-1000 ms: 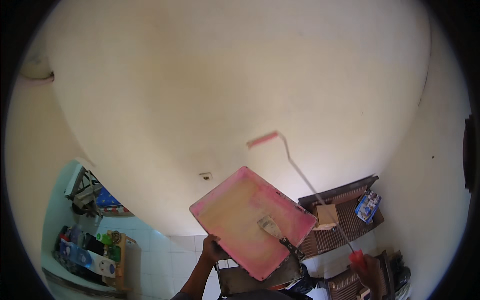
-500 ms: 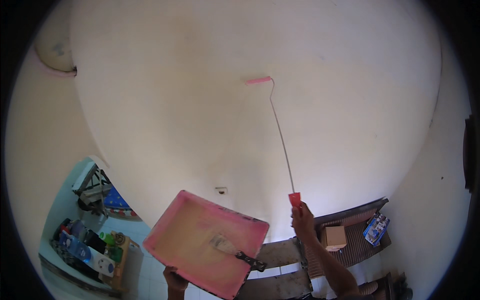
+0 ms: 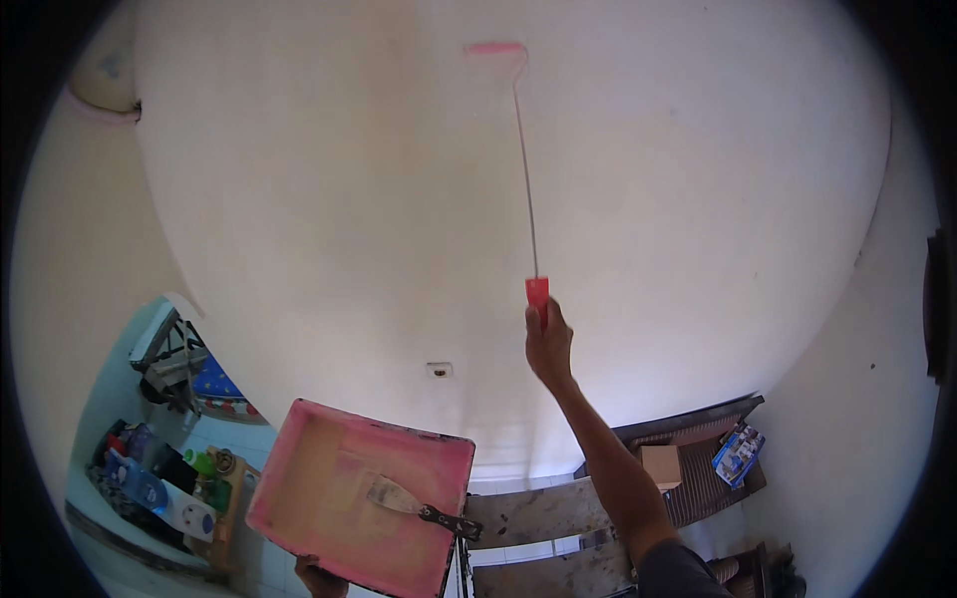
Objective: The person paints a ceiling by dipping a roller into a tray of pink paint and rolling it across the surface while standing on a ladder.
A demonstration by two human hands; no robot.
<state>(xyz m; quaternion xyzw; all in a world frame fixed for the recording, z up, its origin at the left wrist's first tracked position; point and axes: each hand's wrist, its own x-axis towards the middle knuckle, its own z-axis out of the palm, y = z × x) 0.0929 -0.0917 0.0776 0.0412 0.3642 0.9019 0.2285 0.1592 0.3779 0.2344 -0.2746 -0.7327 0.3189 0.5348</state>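
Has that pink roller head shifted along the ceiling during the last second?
Yes. The roller head has travelled up the picture, away from the small ceiling fitting, as the right hand pushed the long handle out.

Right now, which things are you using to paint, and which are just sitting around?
In use:
- paint roller on its long handle, in the right hand, against the white wall
- pink paint tray, held by the left hand
- brush lying in the tray

Lying about:
- cardboard box
- blue packet
- wooden planks
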